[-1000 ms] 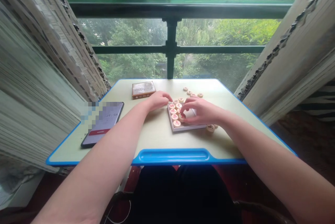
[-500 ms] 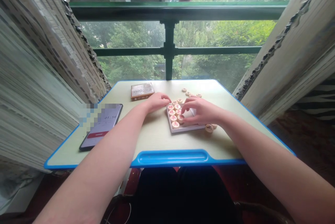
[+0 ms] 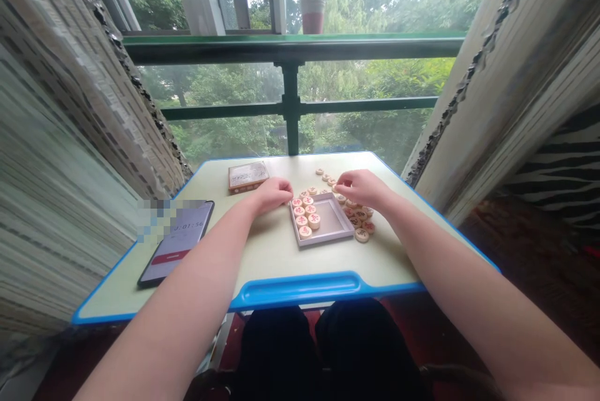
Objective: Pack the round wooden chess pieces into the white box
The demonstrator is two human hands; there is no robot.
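Note:
A shallow square box (image 3: 323, 239) holds wooden xiangqi pieces with red characters in two columns along its left side; its right part shows bare floor. My left hand (image 3: 272, 193) is at the box's far left corner, fingers curled together; whether they grip the rim or a piece is hidden. Beyond the far right corner, my right hand (image 3: 363, 187) pinches at a xiangqi piece (image 3: 333, 188) on the table, its fingertips partly covering it. More loose pieces (image 3: 361, 235) lie in a cluster along the box's right side, below my right wrist, and others behind the far rim.
The blue-edged table (image 3: 272, 254) has a moulded front groove (image 3: 300, 288). A phone (image 3: 173, 257) with a timer lies at the left. A flat brown-sided box (image 3: 248, 176) sits at the back left. Curtains (image 3: 94, 76) flank the window and its green railing (image 3: 290, 48).
My right hand has left the box's inside and moved to the loose pieces beyond its far right corner. My left hand stays by the far left corner, fingers more curled. The camera view has shifted.

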